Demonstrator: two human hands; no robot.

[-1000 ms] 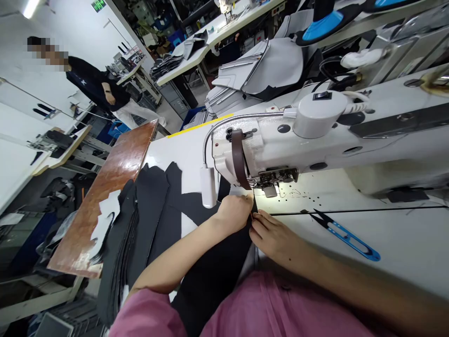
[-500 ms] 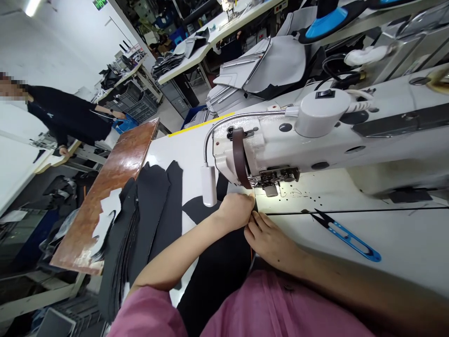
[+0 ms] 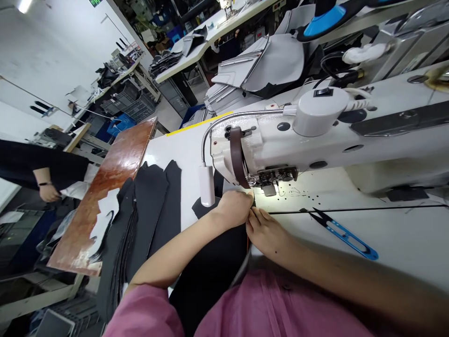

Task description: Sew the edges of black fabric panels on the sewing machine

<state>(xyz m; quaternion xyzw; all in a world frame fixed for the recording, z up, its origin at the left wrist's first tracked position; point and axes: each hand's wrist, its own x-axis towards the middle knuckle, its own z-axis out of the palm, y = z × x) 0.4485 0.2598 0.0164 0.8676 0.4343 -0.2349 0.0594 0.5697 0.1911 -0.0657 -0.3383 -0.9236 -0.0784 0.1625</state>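
Observation:
A black fabric piece (image 3: 213, 262) runs from my lap up onto the white sewing table, with an orange line along its right edge. My left hand (image 3: 235, 208) is closed on its upper edge, just left of the presser foot (image 3: 269, 189) of a white sewing machine (image 3: 256, 150). Touching it from below, my right hand (image 3: 264, 231) has curled fingers pinching the same edge. The fingertips and the exact grip are partly hidden. Right of my hands lie blue thread snips (image 3: 347, 236), blades pointing toward the machine.
Stacked dark fabric pieces (image 3: 140, 220) lie to the left, beside a white cut piece (image 3: 105, 220) on a brown wooden board (image 3: 122, 159). A small lamp (image 3: 206, 186) hangs over the fabric. A co-worker's hand (image 3: 49, 192) shows at far left. Grey covers (image 3: 273, 61) are piled behind.
The black fabric's upper part has shifted right and toward the machine, with my hands still on it. The co-worker has moved nearer at the left, the head now out of view.

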